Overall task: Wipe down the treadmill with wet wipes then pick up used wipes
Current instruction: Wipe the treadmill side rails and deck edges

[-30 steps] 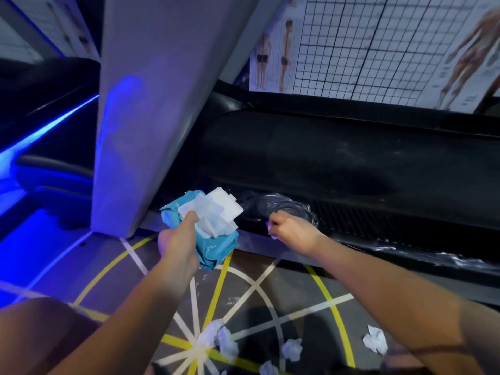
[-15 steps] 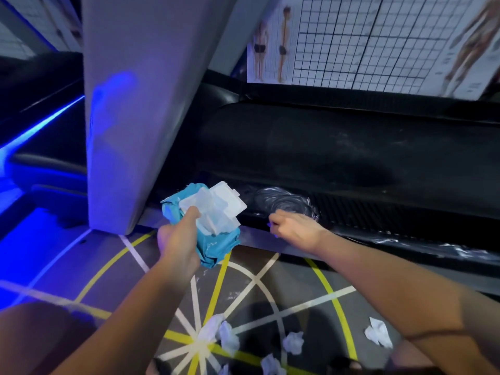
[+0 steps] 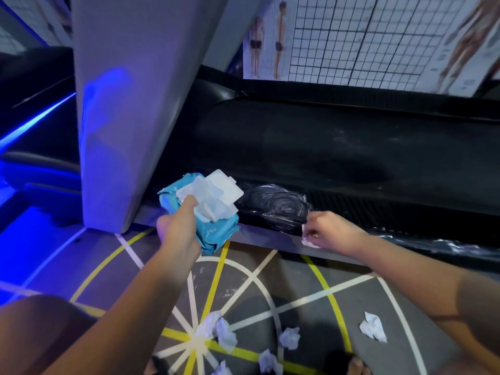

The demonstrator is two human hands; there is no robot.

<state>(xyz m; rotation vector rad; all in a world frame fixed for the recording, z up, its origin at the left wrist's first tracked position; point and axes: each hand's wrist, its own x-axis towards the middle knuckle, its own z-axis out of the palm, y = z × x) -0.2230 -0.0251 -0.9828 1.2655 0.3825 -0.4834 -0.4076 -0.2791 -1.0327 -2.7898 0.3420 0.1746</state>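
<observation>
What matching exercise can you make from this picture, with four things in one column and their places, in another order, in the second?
Things:
1. teal wipes pack
2. single wipe
3. crumpled used wipes
4. wet swirl marks

Places:
a. lying on the floor
b. gripped in the left hand
c. on the treadmill side rail
d. pinched in the right hand

Pairs: 1-b, 2-d, 3-a, 4-c.

Matt black treadmill [image 3: 338,147], wet-streaked
</observation>
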